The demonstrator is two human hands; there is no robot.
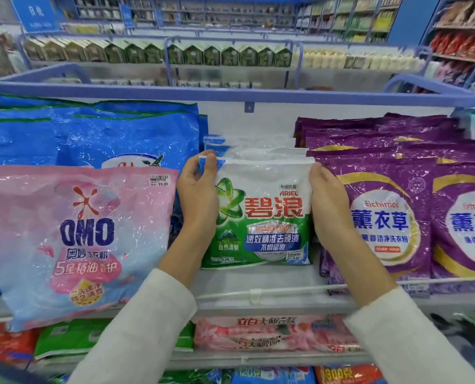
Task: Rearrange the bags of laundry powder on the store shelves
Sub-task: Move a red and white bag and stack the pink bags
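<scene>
Both hands on the front Ariel laundry powder bag [264, 214], white top, green bottom. Left hand [197, 195] grips its upper left edge: thumb on the front face near the top corner, fingers [203, 159] curled over the top seam. Right hand [329, 200] lies flat along the bag's right edge, fingertips at the upper right corner; can't tell whether it pinches the bag or only presses against it. Bag stands upright, leaning slightly back, in the middle of the top shelf [258, 284], well back from the white front rail [286, 291]. More Ariel bags [258, 146] are stacked directly behind it.

Left of the left hand: pink OMO bag [75, 234], tilted, its lower edge overhanging the rail, touching or just beside the wrist. Behind that, tall blue bags [92, 131]. Right of the right hand: rows of purple lavender bags [383, 217], the nearest one touching the hand's back.

Lower shelf: pink bags [272, 333] in the centre, a green bag [73, 339] to the left. White sleeves [153, 322] on both arms.
</scene>
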